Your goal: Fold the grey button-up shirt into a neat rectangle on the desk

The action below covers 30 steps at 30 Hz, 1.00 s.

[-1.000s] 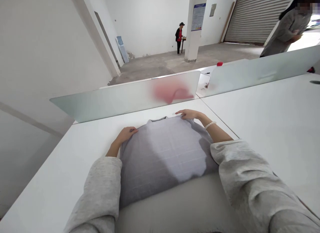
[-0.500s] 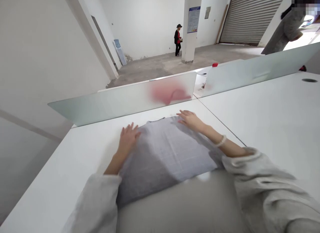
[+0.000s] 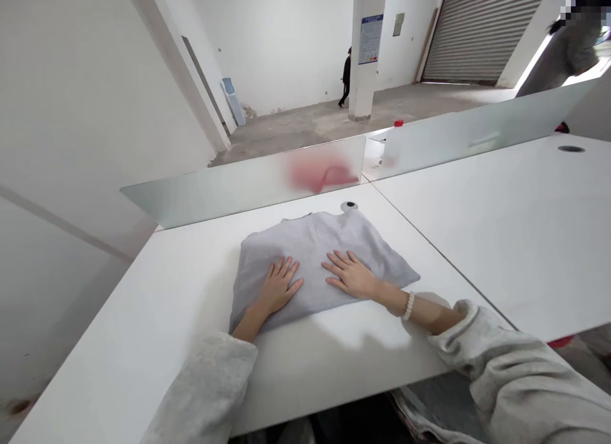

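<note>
A light grey piece of cloth, apparently a folded garment (image 3: 310, 240), lies spread on the white desk (image 3: 296, 367). My left hand (image 3: 279, 285) rests palm down on its left half, fingers spread. On the right half, my right hand (image 3: 352, 275) also lies flat with its fingers apart; a pale beaded bracelet (image 3: 408, 305) circles that wrist. Both hands touch the cloth from above without gripping it. Parts of the near edge are covered by my forearms.
Frosted dividers (image 3: 248, 188) run along the desk's back, with a blurred red shape behind the left one. A round cable hole (image 3: 349, 206) sits just beyond the cloth. One person (image 3: 346, 78) is by the pillar (image 3: 365, 100); another (image 3: 548, 59) is at the far right.
Both hands have moved from the cloth's far corners toward me and inward, onto its middle. The cloth now lies flatter, and the cable hole shows. The distant person has moved partly behind the pillar.
</note>
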Available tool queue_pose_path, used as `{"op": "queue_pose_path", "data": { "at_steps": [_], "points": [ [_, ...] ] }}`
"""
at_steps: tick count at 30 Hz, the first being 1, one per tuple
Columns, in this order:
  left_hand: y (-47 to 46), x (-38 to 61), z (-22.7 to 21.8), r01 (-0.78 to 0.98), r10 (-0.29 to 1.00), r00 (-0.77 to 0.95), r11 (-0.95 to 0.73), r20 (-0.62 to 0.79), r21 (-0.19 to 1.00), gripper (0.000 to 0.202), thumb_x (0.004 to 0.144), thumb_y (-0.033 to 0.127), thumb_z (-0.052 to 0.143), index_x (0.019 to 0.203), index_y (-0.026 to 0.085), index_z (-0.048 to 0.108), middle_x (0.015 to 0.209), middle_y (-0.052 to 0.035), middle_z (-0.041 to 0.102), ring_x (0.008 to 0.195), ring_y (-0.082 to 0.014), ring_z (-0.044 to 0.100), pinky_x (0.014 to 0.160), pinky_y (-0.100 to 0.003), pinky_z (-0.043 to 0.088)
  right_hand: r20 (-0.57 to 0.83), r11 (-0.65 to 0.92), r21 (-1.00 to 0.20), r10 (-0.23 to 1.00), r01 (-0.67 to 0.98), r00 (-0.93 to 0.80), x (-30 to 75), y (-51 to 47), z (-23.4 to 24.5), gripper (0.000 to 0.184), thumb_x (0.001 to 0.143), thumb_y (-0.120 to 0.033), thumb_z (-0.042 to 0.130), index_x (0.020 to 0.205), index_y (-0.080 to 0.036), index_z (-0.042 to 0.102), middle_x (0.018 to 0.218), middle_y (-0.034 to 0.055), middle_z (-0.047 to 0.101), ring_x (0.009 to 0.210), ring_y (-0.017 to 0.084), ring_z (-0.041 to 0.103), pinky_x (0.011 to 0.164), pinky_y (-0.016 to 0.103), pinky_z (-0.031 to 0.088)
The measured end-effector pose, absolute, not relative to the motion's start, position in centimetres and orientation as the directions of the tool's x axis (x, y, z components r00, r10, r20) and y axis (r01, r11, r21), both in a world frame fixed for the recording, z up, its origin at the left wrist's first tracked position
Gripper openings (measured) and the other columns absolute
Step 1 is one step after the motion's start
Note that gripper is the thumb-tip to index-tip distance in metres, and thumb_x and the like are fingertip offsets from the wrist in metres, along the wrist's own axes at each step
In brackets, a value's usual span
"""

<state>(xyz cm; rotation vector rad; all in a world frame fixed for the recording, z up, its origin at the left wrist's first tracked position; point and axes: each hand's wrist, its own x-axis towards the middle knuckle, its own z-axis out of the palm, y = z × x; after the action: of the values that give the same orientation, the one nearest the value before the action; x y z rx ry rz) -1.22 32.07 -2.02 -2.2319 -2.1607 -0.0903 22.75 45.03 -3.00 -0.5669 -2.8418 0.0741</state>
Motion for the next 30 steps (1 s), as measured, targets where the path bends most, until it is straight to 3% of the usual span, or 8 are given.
{"op": "queue_pose_path", "data": {
  "at_steps": [4,8,15,17,19,24,27,30],
  "points": [
    [30.9,0.2,-1.4,0.995,0.985,-0.066,0.077,0.161,-0.062,0.055,0.094,0.045,0.032,0.139,0.014,0.041,0.147,-0.0127,0.036,0.137,-0.0333,0.028,0.110,-0.052,0.025,0.267,0.916,-0.095,0.402,0.391,-0.876,23.1,44.5,-2.3,0.050,0.097,-0.045,0.026,0.136,-0.020,0.047,0.141,0.0096,0.044,0.133,0.027,0.036,0.108,0.049,0.030],
    [28.1,2.8,-1.8,0.990,0.966,-0.100,0.120,0.238,-0.072,0.052,0.095,0.042,0.028,0.138,0.016,0.042,0.145,-0.0125,0.039,0.136,-0.0335,0.029,0.109,-0.054,0.026,0.339,0.903,-0.066,0.420,0.424,-0.842,22.7,42.1,-2.0,0.046,0.098,-0.038,0.028,0.137,-0.020,0.046,0.140,0.0100,0.044,0.135,0.028,0.032,0.109,0.053,0.025],
    [24.9,4.6,-2.2,1.000,0.990,0.003,-0.004,0.140,0.007,0.061,0.092,0.050,0.032,0.144,0.018,0.031,0.150,-0.0100,0.029,0.139,-0.0298,0.023,0.110,-0.052,0.025,0.290,0.950,-0.047,0.309,0.309,-0.906,22.6,39.7,-2.9,0.055,0.094,-0.047,0.037,0.143,-0.020,0.037,0.148,0.0129,0.031,0.139,0.031,0.023,0.109,0.054,0.023],
    [23.7,3.5,-1.8,1.000,0.994,0.021,-0.023,0.105,0.019,0.057,0.093,0.043,0.034,0.144,0.017,0.031,0.150,-0.0094,0.030,0.139,-0.0270,0.026,0.111,-0.049,0.026,0.222,0.978,-0.038,0.210,0.207,-0.952,24.4,40.7,-2.5,0.063,0.091,-0.049,0.042,0.146,-0.018,0.030,0.149,0.0133,0.027,0.140,0.030,0.020,0.110,0.053,0.022],
    [21.9,1.9,-1.6,1.000,0.996,-0.020,0.018,0.086,0.019,0.054,0.090,0.030,0.036,0.143,0.017,0.033,0.148,-0.0088,0.034,0.137,-0.0248,0.030,0.111,-0.047,0.026,0.178,0.986,-0.020,0.168,0.167,-0.969,27.1,42.0,-2.0,0.065,0.090,-0.041,0.045,0.147,-0.019,0.025,0.151,0.0114,0.024,0.140,0.029,0.020,0.110,0.052,0.022],
    [17.8,-1.7,-2.5,0.977,0.961,-0.208,0.212,0.182,0.000,0.058,0.082,0.007,0.031,0.138,0.018,0.043,0.144,-0.0080,0.042,0.134,-0.0225,0.036,0.111,-0.046,0.027,0.208,0.878,0.021,0.464,0.478,-0.861,33.9,44.5,-2.1,0.063,0.084,-0.012,0.040,0.146,-0.022,0.030,0.149,0.0062,0.031,0.139,0.027,0.025,0.110,0.051,0.024],
    [17.8,-2.3,-2.9,0.949,0.919,-0.313,0.311,0.239,0.046,0.056,0.083,0.006,0.031,0.135,0.017,0.047,0.146,-0.0087,0.039,0.136,-0.0252,0.031,0.110,-0.046,0.031,0.198,0.786,0.001,0.606,0.618,-0.770,34.9,45.2,-2.8,0.069,0.079,-0.008,0.041,0.145,-0.024,0.031,0.149,0.0047,0.031,0.138,0.027,0.027,0.108,0.053,0.028],
    [18.5,-2.3,-2.4,0.931,0.905,-0.364,0.348,0.220,0.109,0.054,0.084,0.008,0.032,0.135,0.020,0.047,0.146,-0.0065,0.038,0.137,-0.0259,0.031,0.104,-0.041,0.041,0.167,0.750,-0.006,0.653,0.662,-0.738,34.2,45.5,-2.8,0.069,0.077,-0.004,0.040,0.143,-0.024,0.036,0.148,0.0045,0.032,0.137,0.028,0.029,0.105,0.054,0.032]
  ]
}}
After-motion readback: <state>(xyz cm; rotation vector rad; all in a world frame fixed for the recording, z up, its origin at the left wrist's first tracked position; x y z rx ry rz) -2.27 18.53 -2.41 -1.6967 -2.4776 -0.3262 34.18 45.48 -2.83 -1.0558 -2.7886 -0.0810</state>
